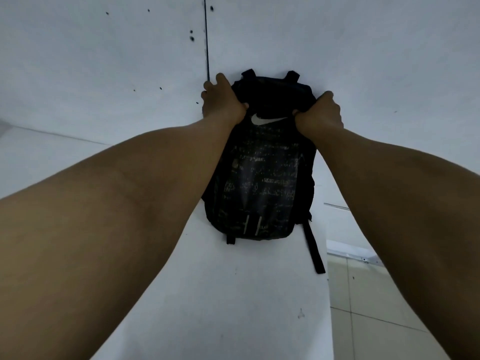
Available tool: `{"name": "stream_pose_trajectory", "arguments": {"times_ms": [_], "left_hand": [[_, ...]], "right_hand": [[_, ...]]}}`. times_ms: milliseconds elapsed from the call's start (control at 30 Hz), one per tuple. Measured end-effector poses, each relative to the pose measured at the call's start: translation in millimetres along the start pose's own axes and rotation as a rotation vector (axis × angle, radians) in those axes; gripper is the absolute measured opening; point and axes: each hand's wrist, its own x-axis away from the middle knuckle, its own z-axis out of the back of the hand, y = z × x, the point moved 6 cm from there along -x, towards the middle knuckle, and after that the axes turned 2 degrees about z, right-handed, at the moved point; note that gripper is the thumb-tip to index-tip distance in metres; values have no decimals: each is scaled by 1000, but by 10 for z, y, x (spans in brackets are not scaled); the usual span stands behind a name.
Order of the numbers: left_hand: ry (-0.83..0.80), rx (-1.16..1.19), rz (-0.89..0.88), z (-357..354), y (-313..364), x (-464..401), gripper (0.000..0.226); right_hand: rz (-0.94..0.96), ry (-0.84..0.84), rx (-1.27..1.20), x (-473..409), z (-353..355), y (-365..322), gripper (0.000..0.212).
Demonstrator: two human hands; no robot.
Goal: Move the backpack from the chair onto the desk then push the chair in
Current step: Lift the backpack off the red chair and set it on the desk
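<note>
Backpack set flat on white surface

Backpack (259, 172) lies face-up on the surface (220, 294), its top near the wall. Your left hand (223, 102) and right hand (320, 115) each clench a top corner, likely to square it. No chair shows.

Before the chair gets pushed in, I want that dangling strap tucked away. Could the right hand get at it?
Probably yes. The strap lies in the open on the white desk, nothing covering it, but the right hand is gripping the backpack top and must let go first.
</note>
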Motion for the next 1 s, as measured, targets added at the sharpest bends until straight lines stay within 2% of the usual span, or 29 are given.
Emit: {"name": "stream_pose_trajectory", "arguments": {"times_ms": [133, 300, 400, 733, 833, 933, 1000], "left_hand": [[-100, -4, -42, 115, 77, 162, 81], [-247, -103, -113, 358, 95, 552, 110], [-270, -168, -115, 584, 49, 791, 115], [-155, -296, -131, 1473, -227, 2176, 96], [-108, -299, -199, 1694, -244, 2518, 86], [-60, -329, -297, 1903, -284, 2882, 76], [-47, -362, -339, 1993, -324, 3039, 72]], "right_hand": [[-9, -66, -16, 128, 133, -55, 80], [3, -100, 18, 484, 406, -146, 81], [11, -93, 44, 753, 593, -241, 79], [207, -180, 73, 2115, 1024, -403, 76], [284, -221, 105, 2494, 1023, -492, 63], [357, -274, 238, 2950, 972, -586, 64], [482, -309, 386, 3214, 899, -669, 58]]}}
